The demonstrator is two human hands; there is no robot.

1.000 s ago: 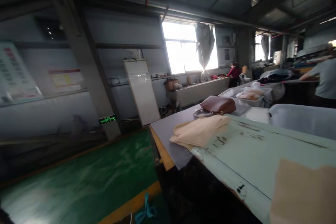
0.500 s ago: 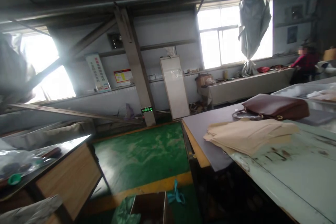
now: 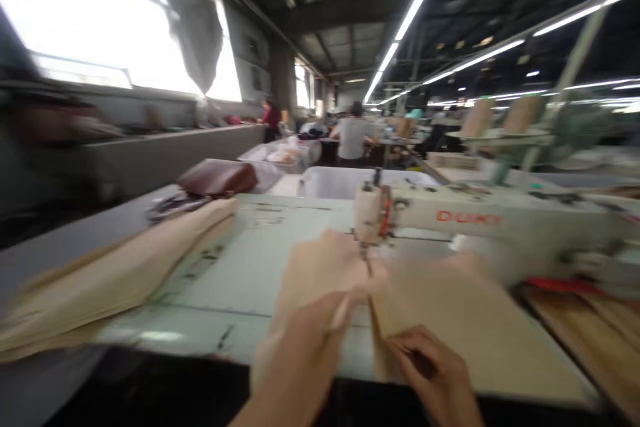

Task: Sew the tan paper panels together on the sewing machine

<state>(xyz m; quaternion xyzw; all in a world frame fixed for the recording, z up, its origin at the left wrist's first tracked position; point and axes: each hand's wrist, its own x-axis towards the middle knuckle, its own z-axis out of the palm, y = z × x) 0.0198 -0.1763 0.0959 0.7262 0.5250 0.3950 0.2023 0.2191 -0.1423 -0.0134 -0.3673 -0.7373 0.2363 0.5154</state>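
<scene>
Beige fabric [image 3: 465,320] lies under the head of a sewing machine [image 3: 373,213], spreading to both sides of the needle area. My left hand [image 3: 325,320] is on the fabric just in front of the needle, its blurred fingers closed on the cloth. Lower and to the right, my right hand [image 3: 435,360] pinches the fabric's near edge between thumb and fingers. Motion blur hides the exact seam and the fingertips of my left hand.
A stack of beige fabric pieces [image 3: 125,273] lies left on the pale green table [image 3: 250,260], near a brown leather bag [image 3: 217,177]. A white bin [image 3: 360,180] stands behind the machine. Brown pieces [image 3: 590,333] lie right. A person in grey [image 3: 353,137] sits ahead.
The view has swung right from the window wall and green floor to the sewing machine. Both my hands, out of sight before, now hold the beige fabric there.
</scene>
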